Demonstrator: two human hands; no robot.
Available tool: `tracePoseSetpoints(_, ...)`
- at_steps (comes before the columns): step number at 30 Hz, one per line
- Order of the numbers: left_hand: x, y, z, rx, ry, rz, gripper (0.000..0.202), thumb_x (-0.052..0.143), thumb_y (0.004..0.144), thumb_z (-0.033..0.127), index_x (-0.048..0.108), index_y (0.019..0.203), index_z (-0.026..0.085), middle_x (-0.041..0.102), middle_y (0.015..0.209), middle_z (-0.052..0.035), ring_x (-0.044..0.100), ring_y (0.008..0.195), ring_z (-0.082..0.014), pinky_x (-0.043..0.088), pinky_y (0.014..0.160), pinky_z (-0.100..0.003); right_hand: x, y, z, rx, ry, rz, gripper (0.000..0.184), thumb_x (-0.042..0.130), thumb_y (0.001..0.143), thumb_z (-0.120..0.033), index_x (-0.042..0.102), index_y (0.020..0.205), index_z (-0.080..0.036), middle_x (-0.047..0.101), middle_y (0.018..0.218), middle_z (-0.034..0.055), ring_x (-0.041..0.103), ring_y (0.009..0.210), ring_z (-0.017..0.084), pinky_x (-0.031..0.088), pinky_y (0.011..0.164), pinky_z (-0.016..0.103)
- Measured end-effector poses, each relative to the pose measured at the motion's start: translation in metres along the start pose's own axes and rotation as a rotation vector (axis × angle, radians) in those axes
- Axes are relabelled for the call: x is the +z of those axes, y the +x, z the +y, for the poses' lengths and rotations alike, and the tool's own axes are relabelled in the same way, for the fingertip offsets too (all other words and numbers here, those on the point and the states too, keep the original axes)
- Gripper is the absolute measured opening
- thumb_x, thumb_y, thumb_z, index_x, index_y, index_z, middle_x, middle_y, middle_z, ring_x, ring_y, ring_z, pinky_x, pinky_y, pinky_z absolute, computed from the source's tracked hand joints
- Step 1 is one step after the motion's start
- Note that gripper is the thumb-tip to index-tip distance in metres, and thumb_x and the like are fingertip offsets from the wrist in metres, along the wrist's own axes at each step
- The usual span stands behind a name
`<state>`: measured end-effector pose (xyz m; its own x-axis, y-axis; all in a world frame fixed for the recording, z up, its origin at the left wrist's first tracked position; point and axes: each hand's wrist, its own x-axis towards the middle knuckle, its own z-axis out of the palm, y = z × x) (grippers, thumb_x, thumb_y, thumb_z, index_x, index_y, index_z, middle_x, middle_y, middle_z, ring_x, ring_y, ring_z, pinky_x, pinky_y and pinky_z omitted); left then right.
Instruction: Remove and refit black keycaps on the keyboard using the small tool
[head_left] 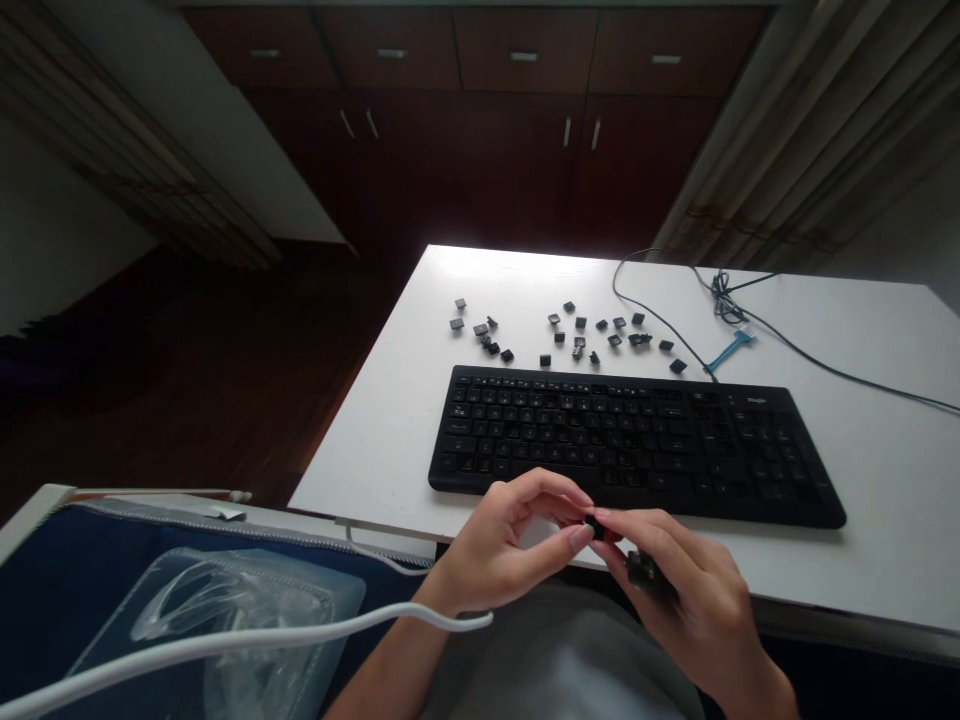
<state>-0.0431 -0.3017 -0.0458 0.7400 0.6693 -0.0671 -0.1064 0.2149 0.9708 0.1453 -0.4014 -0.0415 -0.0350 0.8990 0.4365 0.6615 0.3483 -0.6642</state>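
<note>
Pinching small black plastic keycap (595, 526) | left hand (502, 545) and right hand (679, 590) fingers (570, 541) clenched on it from either side | wide black keyboard (637, 440) lay just beyond.

A head-worn camera looks forward and down over the white table (525, 280), keyboard (637, 440) close below.

A: Legends on keyboard (637, 440) and loose keycaps (677, 366)?
B: Too small to read.
A: Black piece (596, 524) pinched between fingertips (579, 539)?
B: Mostly covered. Another dark piece (643, 575), in the right grip (686, 590), half hidden.
A: Cable (825, 366)?
B: Cut off at right edge.
</note>
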Motion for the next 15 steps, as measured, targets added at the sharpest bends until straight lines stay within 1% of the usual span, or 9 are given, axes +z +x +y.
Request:
tracePoseSetpoints(4,0.001,-0.002,0.005,-0.009,-0.014,-0.003,0.021,0.067,0.094,0.022,0.065,0.114,0.015,0.074,0.11,-0.0103,0.072,0.101,-0.019,0.059,0.092,-0.031,-0.001,0.001,0.0,-0.018,-0.032,0.003,0.039,0.066,0.088,-0.004,0.063,0.123,-0.021,0.075,0.107,0.0074,0.073,0.092,0.018,0.06,0.076,0.026)
tracePoseSetpoints(6,-0.004,-0.007,0.011,0.007,0.042,0.004,0.022,0.065,0.095,0.022,0.065,0.116,0.016,0.073,0.115,-0.0107,0.072,0.102,-0.0193,0.06,0.093,-0.032,-0.002,0.002,0.0,-0.024,-0.068,0.008,0.038,0.066,0.088,-0.005,0.063,0.123,-0.021,0.074,0.105,0.0066,0.073,0.09,0.017,0.06,0.076,0.026)
tracePoseSetpoints(7,-0.009,-0.01,0.014,0.029,0.111,0.019,0.023,0.065,0.095,0.021,0.065,0.117,0.017,0.073,0.117,-0.0103,0.072,0.101,-0.0189,0.06,0.092,-0.032,-0.003,0.002,0.001,-0.027,-0.096,0.011,0.037,0.066,0.088,-0.006,0.064,0.122,-0.021,0.074,0.105,0.0063,0.073,0.09,0.017,0.059,0.077,0.027)
tracePoseSetpoints(9,-0.024,-0.017,0.021,0.108,0.313,0.072,0.023,0.065,0.094,0.017,0.067,0.116,0.018,0.072,0.117,-0.0087,0.072,0.099,-0.0178,0.06,0.091,-0.031,-0.005,0.002,0.002,-0.037,-0.17,0.027,0.036,0.068,0.088,-0.008,0.066,0.122,-0.021,0.074,0.107,0.0059,0.073,0.09,0.018,0.059,0.078,0.028)
tracePoseSetpoints(11,-0.046,-0.025,0.024,0.22,0.538,0.159,0.022,0.066,0.091,0.012,0.068,0.112,0.019,0.073,0.113,-0.0071,0.071,0.101,-0.0178,0.059,0.092,-0.03,-0.01,0.003,0.004,-0.04,-0.256,0.05,0.035,0.069,0.089,-0.012,0.067,0.122,-0.022,0.074,0.109,0.0053,0.074,0.089,0.019,0.059,0.079,0.029)
tracePoseSetpoints(13,-0.069,-0.03,0.024,0.335,0.728,0.291,0.025,0.066,0.09,0.009,0.068,0.112,0.02,0.073,0.111,-0.0059,0.07,0.101,-0.0175,0.058,0.091,-0.029,-0.018,0.005,0.006,-0.041,-0.353,0.077,0.035,0.07,0.089,-0.016,0.068,0.123,-0.025,0.075,0.11,0.0038,0.074,0.089,0.02,0.059,0.079,0.03)
tracePoseSetpoints(15,-0.09,-0.033,0.02,0.421,0.921,0.45,0.027,0.067,0.089,0.008,0.068,0.112,0.021,0.072,0.112,-0.0051,0.068,0.105,-0.0188,0.056,0.097,-0.033,-0.027,0.008,0.008,-0.037,-0.459,0.092,0.037,0.071,0.089,-0.02,0.068,0.124,-0.027,0.076,0.111,0.0023,0.075,0.088,0.021,0.059,0.079,0.033)
